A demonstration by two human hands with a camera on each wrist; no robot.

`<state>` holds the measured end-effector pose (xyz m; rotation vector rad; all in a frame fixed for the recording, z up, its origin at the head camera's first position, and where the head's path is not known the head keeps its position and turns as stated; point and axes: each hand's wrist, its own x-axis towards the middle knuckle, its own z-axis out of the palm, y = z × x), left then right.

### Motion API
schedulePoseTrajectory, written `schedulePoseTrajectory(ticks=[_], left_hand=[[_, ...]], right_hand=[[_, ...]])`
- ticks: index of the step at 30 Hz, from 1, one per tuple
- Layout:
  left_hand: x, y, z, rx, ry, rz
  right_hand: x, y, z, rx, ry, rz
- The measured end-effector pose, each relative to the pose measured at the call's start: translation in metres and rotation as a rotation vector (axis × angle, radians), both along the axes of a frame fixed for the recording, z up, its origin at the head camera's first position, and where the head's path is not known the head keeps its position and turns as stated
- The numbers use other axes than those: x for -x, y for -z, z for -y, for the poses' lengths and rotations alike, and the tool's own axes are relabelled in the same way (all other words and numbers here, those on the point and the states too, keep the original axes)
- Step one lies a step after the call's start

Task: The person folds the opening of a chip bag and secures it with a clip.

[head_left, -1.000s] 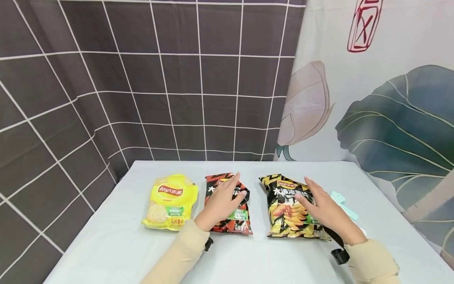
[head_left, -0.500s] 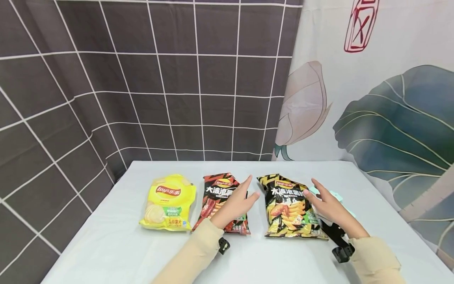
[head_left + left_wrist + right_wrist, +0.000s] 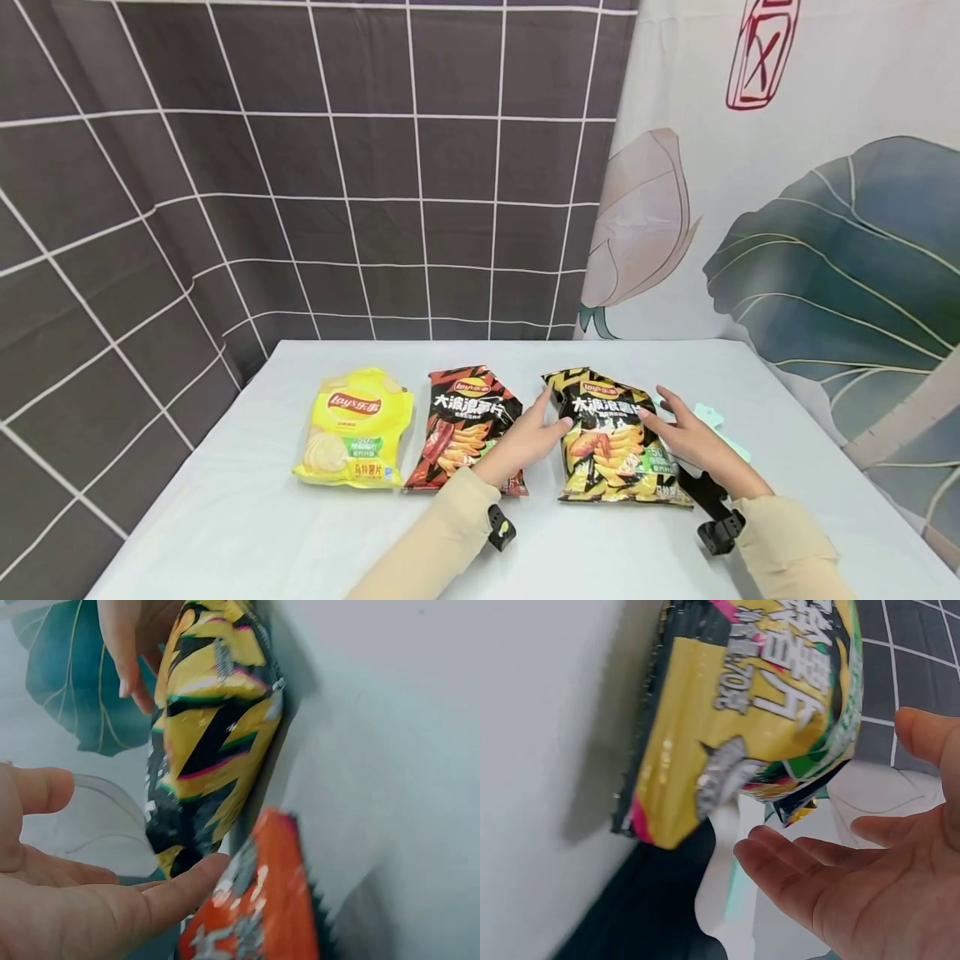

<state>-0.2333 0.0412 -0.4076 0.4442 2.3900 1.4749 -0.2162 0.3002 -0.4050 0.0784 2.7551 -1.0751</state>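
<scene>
On the white table (image 3: 247, 517) lies a black-and-yellow Lay's chip bag (image 3: 606, 442) between my two hands. My left hand (image 3: 527, 443) reaches over the right part of a red Lay's chip bag (image 3: 457, 433), its fingers spread at the left edge of the black-and-yellow bag. Seen from the left wrist, that hand (image 3: 97, 892) has its fingers extended beside the red bag's corner (image 3: 274, 892). My right hand (image 3: 701, 442) is by the other bag's right edge, fingers apart. The right wrist view shows its palm and loosely bent fingers (image 3: 787, 870) beside the bag (image 3: 750, 727).
A yellow Lay's chip bag (image 3: 357, 429) lies at the left of the row. Behind my right hand is a teal object (image 3: 720, 425), partly hidden. A dark grid-patterned curtain (image 3: 375, 167) and a white printed curtain (image 3: 697, 275) hang behind the table.
My left hand has moved right, from over the red bag to the black-and-yellow bag's left edge. My right hand shifted right, then came back slightly toward that bag. The bags stay put.
</scene>
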Motion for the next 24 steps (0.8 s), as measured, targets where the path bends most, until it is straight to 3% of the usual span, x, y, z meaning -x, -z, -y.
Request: schedulePoseTrajectory(ticks=[12,24], left_hand=[[-0.004,0.011,-0.012,-0.054,-0.020,0.124],[-0.003,0.020,-0.020,-0.094,-0.014,0.136]], right_hand=[[0.001,0.007,0.000,0.034,-0.011,0.029],[0.002,0.011,0.001,0.091,-0.032,0.045]])
